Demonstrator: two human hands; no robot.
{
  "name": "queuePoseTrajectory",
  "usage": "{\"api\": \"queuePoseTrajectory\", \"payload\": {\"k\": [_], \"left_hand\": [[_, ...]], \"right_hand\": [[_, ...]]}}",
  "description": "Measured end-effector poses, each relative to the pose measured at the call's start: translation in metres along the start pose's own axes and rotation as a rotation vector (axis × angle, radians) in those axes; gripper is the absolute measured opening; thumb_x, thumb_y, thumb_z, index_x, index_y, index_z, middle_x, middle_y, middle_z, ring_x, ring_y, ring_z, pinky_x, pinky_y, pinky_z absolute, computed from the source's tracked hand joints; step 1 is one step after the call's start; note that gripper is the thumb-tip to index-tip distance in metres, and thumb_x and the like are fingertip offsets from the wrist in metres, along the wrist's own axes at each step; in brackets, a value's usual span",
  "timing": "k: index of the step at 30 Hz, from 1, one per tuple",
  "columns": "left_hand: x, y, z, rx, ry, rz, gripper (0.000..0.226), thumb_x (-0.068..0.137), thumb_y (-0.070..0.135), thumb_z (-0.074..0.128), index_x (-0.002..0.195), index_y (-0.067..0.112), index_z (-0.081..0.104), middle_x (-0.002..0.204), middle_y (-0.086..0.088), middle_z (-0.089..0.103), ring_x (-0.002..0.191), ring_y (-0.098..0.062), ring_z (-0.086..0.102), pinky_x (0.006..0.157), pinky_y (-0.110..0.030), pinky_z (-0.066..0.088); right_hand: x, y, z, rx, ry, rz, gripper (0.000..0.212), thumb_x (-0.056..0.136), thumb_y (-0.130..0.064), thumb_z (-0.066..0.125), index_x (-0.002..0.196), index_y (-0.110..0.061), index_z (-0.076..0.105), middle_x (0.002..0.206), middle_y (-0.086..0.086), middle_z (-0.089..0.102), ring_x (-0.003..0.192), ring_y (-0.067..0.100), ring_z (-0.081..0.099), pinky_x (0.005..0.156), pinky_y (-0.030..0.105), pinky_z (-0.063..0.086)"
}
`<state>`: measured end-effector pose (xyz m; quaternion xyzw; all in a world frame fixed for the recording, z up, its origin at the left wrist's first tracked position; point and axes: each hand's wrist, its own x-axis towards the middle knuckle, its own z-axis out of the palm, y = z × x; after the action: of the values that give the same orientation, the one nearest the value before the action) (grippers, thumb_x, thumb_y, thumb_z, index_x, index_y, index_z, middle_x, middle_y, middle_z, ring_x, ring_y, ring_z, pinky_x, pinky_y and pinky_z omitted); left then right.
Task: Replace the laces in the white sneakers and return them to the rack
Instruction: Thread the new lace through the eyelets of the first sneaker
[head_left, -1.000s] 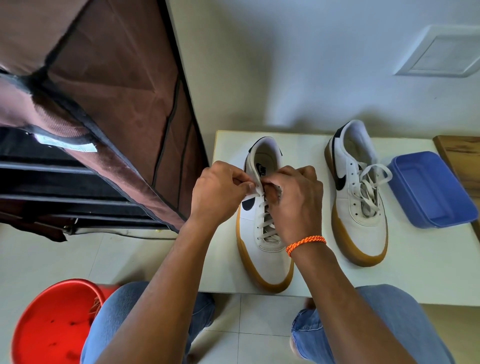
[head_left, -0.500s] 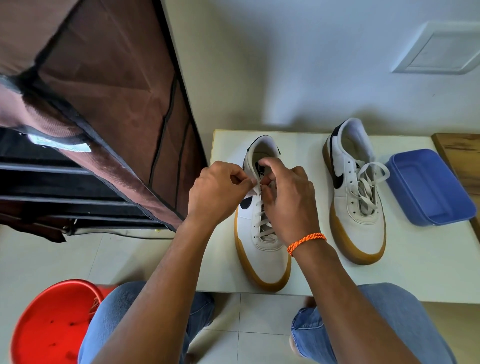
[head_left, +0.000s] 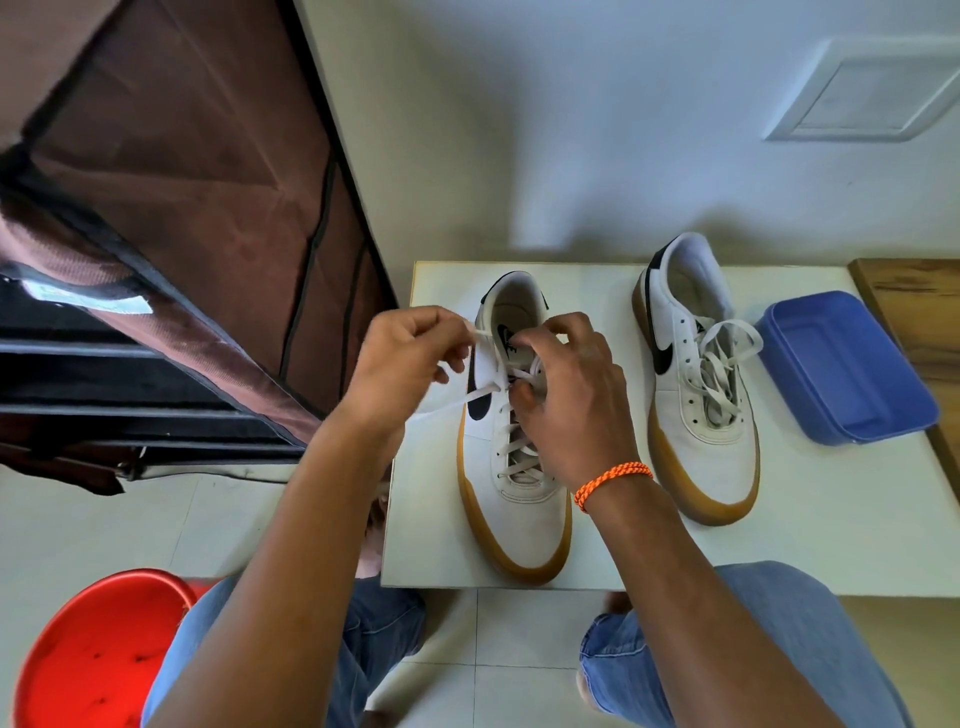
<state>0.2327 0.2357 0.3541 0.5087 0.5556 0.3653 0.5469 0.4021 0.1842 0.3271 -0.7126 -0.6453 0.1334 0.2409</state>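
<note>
**Lace end drawn out to the left**

Brown rack (head_left: 171, 218) fills the upper left. On the white bench (head_left: 810, 530), the near sneaker (head_left: 519, 509) sits centre-frame. A second ago both hands met over its tongue; now the left hand (head_left: 400, 364) has pulled away, fingers pinching the lace (head_left: 478, 395). The right hand (head_left: 566, 410) grips the crossing. Tying seems underway. The laced sneaker (head_left: 701, 415) and blue tub (head_left: 847, 369) lie right; nothing blocks.

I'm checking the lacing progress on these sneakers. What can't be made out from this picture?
- Head view: the upper eyelets of the near sneaker are covered by the right hand.
- The lace end sits inside the left hand grip.
- The red tub is cut off by the frame edge.
- The rack interior is too dark.
</note>
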Motion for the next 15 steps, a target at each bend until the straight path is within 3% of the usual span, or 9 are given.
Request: {"api": "queuePoseTrajectory", "payload": {"k": [4, 6, 9, 11, 13, 15], "left_hand": [[0.002, 0.006, -0.001, -0.452, -0.026, 0.007, 0.022, 0.1, 0.013, 0.059, 0.079, 0.013, 0.067, 0.082, -0.005, 0.062, 0.086, -0.02, 0.061, 0.079, -0.035, 0.049], [0.005, 0.004, 0.0, -0.447, 0.018, 0.004, 0.023, 0.102, 0.015, 0.056, 0.081, 0.015, 0.066, 0.085, -0.005, 0.065, 0.09, -0.021, 0.067, 0.08, -0.037, 0.051], [0.008, 0.0, 0.003, -0.065, 0.101, -0.063, 0.04, 0.111, 0.034, 0.046, 0.085, 0.012, 0.067, 0.089, -0.007, 0.077, 0.082, -0.021, 0.071, 0.076, -0.04, 0.051], [0.008, -0.005, 0.006, 0.18, 0.023, -0.098, 0.056, 0.109, 0.055, 0.044, 0.081, 0.012, 0.067, 0.082, -0.003, 0.078, 0.069, -0.018, 0.069, 0.073, -0.037, 0.048], [0.004, -0.01, 0.011, 0.402, -0.094, -0.069, 0.056, 0.1, 0.068, 0.054, 0.079, 0.018, 0.069, 0.077, 0.005, 0.077, 0.067, -0.017, 0.071, 0.072, -0.04, 0.052], [-0.001, -0.015, 0.015, 0.572, -0.138, 0.009, 0.043, 0.095, 0.063, 0.066, 0.08, 0.023, 0.068, 0.074, 0.009, 0.075, 0.071, -0.015, 0.072, 0.076, -0.044, 0.058]], "right_hand": [[0.001, 0.002, -0.003, 0.074, -0.009, 0.03, 0.04, 0.087, -0.018, 0.08, 0.124, -0.025, 0.069, 0.133, -0.001, 0.05, 0.114, 0.022, 0.056, 0.096, 0.046, 0.054], [0.001, 0.003, -0.004, 0.097, -0.016, 0.035, 0.039, 0.086, -0.018, 0.081, 0.123, -0.024, 0.07, 0.133, -0.001, 0.05, 0.114, 0.023, 0.056, 0.095, 0.048, 0.055], [0.001, 0.004, -0.005, 0.118, -0.02, 0.036, 0.037, 0.086, -0.018, 0.082, 0.121, -0.024, 0.07, 0.133, -0.001, 0.05, 0.114, 0.024, 0.057, 0.094, 0.048, 0.056], [0.002, 0.005, -0.005, 0.123, -0.02, 0.037, 0.036, 0.086, -0.019, 0.081, 0.12, -0.024, 0.07, 0.133, -0.002, 0.049, 0.113, 0.023, 0.057, 0.094, 0.047, 0.056], [0.002, 0.006, -0.004, 0.124, -0.017, 0.033, 0.035, 0.087, -0.02, 0.081, 0.119, -0.024, 0.07, 0.132, -0.003, 0.049, 0.112, 0.022, 0.056, 0.092, 0.045, 0.057], [0.003, 0.007, -0.003, 0.127, -0.011, 0.023, 0.033, 0.087, -0.023, 0.081, 0.119, -0.024, 0.07, 0.131, -0.003, 0.049, 0.111, 0.022, 0.056, 0.088, 0.045, 0.057]]}}
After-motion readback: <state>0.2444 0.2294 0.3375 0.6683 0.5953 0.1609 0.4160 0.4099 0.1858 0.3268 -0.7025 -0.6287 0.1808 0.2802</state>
